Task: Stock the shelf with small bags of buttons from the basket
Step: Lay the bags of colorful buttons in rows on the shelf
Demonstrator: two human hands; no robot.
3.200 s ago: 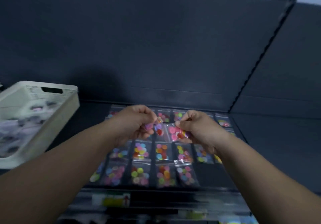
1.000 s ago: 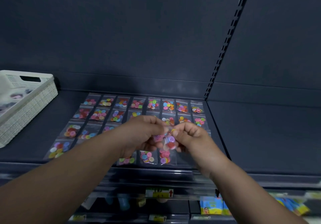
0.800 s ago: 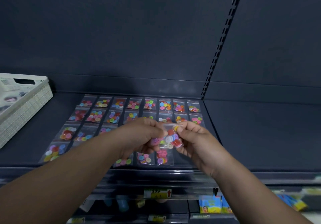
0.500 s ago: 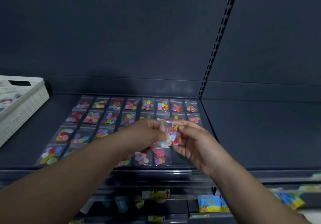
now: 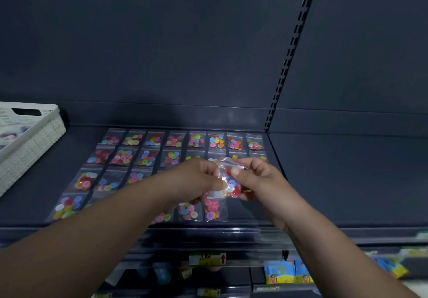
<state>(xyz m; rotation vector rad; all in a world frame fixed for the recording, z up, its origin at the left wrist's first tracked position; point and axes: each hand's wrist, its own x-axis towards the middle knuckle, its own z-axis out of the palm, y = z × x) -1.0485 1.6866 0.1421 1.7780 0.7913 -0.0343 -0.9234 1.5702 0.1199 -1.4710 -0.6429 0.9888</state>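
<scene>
While the small bag of buttons [image 5: 228,182] is pinched between both hands above the front rows of bags [image 5: 162,159] on the shelf [image 5: 347,177], it is best to hold it flat by its edges and lower it into the free place at the right end of the front row. The left hand [image 5: 196,182] is closed on its left edge and the right hand [image 5: 257,179] on its top corner. The basket [image 5: 32,140] stands well apart, to the left of the rows.
</scene>
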